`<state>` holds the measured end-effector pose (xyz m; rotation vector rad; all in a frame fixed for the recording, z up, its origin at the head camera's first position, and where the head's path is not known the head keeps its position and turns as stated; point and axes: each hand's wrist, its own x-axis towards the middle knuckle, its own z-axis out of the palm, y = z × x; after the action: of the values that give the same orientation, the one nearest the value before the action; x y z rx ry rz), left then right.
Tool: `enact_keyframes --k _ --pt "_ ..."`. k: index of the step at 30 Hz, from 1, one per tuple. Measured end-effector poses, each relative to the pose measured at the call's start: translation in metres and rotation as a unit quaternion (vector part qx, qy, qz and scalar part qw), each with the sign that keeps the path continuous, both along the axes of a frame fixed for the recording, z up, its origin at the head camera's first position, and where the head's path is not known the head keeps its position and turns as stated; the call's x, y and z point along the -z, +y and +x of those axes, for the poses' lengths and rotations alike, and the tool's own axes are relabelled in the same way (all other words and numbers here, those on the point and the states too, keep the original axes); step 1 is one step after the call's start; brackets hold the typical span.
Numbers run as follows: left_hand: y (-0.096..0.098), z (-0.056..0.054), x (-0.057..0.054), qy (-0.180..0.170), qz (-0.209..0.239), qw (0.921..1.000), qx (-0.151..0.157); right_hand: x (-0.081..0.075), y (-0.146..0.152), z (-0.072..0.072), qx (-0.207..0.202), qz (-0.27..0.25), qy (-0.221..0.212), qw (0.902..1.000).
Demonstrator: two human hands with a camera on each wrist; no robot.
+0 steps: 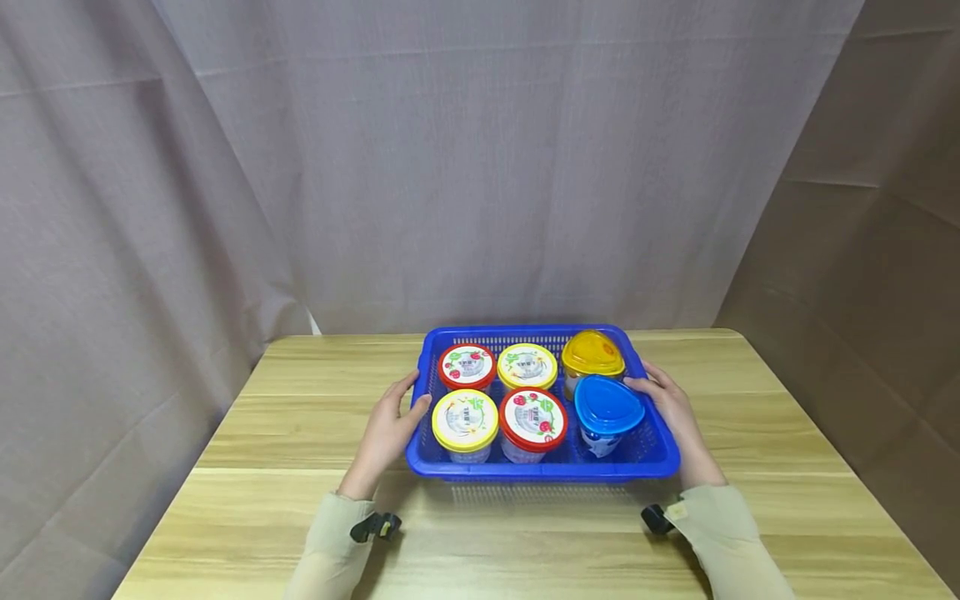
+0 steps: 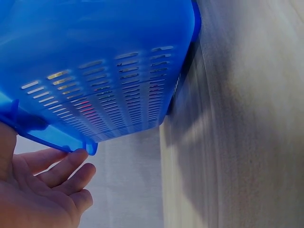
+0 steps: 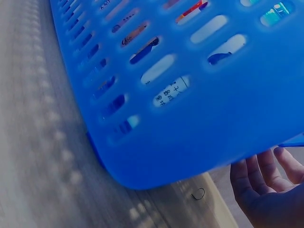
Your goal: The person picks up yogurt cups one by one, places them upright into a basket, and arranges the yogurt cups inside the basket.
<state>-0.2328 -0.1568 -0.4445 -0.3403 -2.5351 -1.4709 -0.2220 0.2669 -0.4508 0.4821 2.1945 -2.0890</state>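
Observation:
A blue plastic basket [image 1: 543, 471] with slotted walls is held between both hands, over the table. My left hand [image 1: 388, 429] grips its left rim, thumb on top; in the left wrist view the left fingers [image 2: 71, 173] curl under that rim. On the opposite side my right hand [image 1: 675, 408] holds the right rim, fingers [image 3: 259, 173] beneath it in the right wrist view. Inside stand tubs with a red lid [image 1: 467, 367], a yellow lid [image 1: 527, 366], another yellow lid [image 1: 465, 421] and another red lid [image 1: 533, 421]. At the right are an orange-lidded cup [image 1: 593, 353] and a blue-lidded cup [image 1: 609, 405].
The wooden table [image 1: 300, 433] spreads out on both sides of the basket. A grey curtain [image 1: 480, 183] hangs behind its back edge, and a browner cloth [image 1: 862, 275] hangs at the right. Shadow from the basket falls on the tabletop in the left wrist view.

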Motion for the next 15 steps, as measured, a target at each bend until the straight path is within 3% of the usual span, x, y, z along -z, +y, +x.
enact_keyframes --k 15 --pt "0.0010 0.0017 -0.0002 -0.014 0.006 0.9999 -0.002 0.0009 0.0032 0.0024 -0.007 -0.003 -0.009 0.9999"
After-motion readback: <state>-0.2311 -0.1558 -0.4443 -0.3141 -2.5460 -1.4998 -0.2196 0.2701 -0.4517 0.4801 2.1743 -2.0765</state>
